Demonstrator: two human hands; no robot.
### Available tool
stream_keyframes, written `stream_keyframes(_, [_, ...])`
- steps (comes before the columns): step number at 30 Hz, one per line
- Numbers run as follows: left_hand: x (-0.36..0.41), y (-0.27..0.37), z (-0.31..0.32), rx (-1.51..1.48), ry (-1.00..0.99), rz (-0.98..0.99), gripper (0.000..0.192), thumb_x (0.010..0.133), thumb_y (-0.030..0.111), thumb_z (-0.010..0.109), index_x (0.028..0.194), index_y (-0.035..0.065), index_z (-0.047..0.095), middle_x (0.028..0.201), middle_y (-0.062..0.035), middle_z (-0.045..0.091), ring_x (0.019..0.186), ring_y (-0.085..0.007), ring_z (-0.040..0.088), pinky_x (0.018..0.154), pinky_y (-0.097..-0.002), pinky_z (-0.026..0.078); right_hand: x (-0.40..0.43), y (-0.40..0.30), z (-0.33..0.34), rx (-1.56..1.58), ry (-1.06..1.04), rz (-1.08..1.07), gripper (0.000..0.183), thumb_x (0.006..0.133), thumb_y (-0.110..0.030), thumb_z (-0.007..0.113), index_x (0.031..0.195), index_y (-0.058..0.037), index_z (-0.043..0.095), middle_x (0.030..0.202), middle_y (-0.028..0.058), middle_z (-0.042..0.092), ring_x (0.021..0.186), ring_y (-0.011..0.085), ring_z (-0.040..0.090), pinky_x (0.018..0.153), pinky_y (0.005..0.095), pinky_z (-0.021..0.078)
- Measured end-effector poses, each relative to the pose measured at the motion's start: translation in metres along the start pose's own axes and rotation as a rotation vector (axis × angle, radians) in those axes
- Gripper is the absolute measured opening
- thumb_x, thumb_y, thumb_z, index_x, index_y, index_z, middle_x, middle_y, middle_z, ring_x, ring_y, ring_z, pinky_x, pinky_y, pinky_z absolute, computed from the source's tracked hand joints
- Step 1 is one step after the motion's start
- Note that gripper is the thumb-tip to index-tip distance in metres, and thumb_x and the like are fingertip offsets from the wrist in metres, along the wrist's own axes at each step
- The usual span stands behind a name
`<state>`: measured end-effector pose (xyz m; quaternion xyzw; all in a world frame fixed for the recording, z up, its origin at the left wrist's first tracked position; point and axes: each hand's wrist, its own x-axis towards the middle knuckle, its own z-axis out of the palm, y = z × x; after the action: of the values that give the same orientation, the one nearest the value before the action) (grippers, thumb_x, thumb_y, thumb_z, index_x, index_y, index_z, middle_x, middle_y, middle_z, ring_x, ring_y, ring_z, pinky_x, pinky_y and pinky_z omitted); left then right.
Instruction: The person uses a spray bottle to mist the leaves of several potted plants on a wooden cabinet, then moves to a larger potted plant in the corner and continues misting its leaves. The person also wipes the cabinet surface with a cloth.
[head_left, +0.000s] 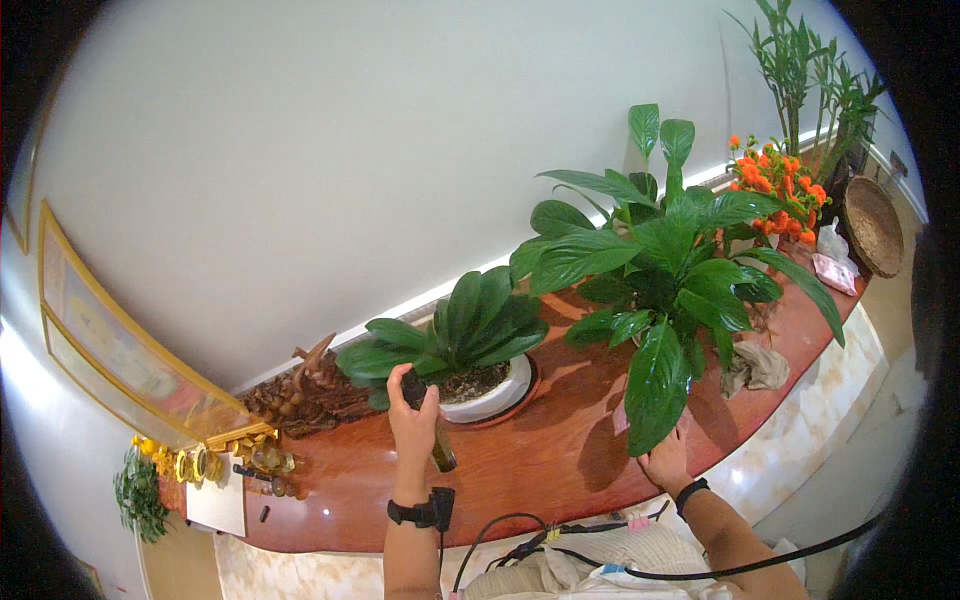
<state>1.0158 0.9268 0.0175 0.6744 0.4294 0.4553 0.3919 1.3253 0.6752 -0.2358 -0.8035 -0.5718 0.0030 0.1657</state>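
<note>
In my left hand (411, 412) is a dark spray bottle (442, 450), its black top between my fingers and its body hanging below. Just behind it stands a broad-leaved plant (472, 319) in a white oval pot (495, 401) on a reddish saucer. My right hand (666, 459) is low beside the large drooping leaf (657, 386) of a bigger glossy green plant (675, 247). That leaf partly covers its fingers, so I cannot tell whether they hold anything.
On the red-brown wooden table (525, 457) lie a crumpled cloth (754, 367) and a pink packet (834, 274). Orange flowers (784, 187) and a woven basket (872, 225) stand far right. Carved wood (307, 397), a gold-framed picture (120, 330) and small gold ornaments (199, 465) are left. A black cable (750, 574) crosses below.
</note>
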Motion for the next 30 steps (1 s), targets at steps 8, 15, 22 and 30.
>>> stream_keyframes(8, [0.013, 0.009, 0.005, 0.011, 0.097, 0.04, 0.049, 0.09, 0.002, 0.055, 0.134, 0.0089, 0.034, 0.102, -0.0117, 0.055, 0.059, -0.0137, 0.055, 0.054, -0.0289, 0.048, 0.001, -0.002, -0.002, 0.059, -0.059, 0.04, 0.052, 0.08, -0.034, 0.06, 0.124, -0.0085, 0.053, 0.131, 0.0215, 0.045, 0.127, 0.0392, 0.036, 0.104, 0.0519, 0.0268])
stream_keyframes(15, [0.029, 0.023, 0.001, 0.209, 0.106, 0.054, 0.046, 0.089, 0.006, 0.057, 0.132, 0.0103, 0.039, 0.077, -0.0089, 0.057, 0.058, -0.0147, 0.057, 0.053, -0.0287, 0.046, 0.0, -0.002, 0.001, 0.005, -0.011, 0.015, 0.052, 0.079, -0.034, 0.06, 0.124, -0.0081, 0.054, 0.131, 0.0209, 0.045, 0.127, 0.0379, 0.036, 0.102, 0.0513, 0.0285])
stream_keyframes(22, [0.031, 0.019, 0.003, 0.25, 0.096, 0.046, 0.048, 0.087, 0.008, 0.06, 0.13, 0.0084, 0.041, 0.085, -0.0133, 0.06, 0.065, -0.0188, 0.059, 0.059, -0.0312, 0.048, 0.001, -0.003, -0.003, 0.054, 0.01, 0.006, 0.049, 0.079, -0.032, 0.06, 0.122, -0.0083, 0.055, 0.13, 0.02, 0.047, 0.127, 0.0372, 0.038, 0.103, 0.0506, 0.0287])
stream_keyframes(30, [0.032, 0.032, 0.037, 0.633, 0.076, 0.456, 0.048, 0.084, 0.004, 0.063, 0.129, 0.0084, 0.045, 0.111, -0.0163, 0.059, 0.099, -0.0325, 0.059, 0.081, -0.0382, 0.048, 0.001, -0.003, -0.005, 0.026, -0.019, 0.032, 0.047, 0.08, -0.034, 0.059, 0.119, -0.0079, 0.057, 0.128, 0.0209, 0.048, 0.124, 0.0376, 0.04, 0.101, 0.0499, 0.0321])
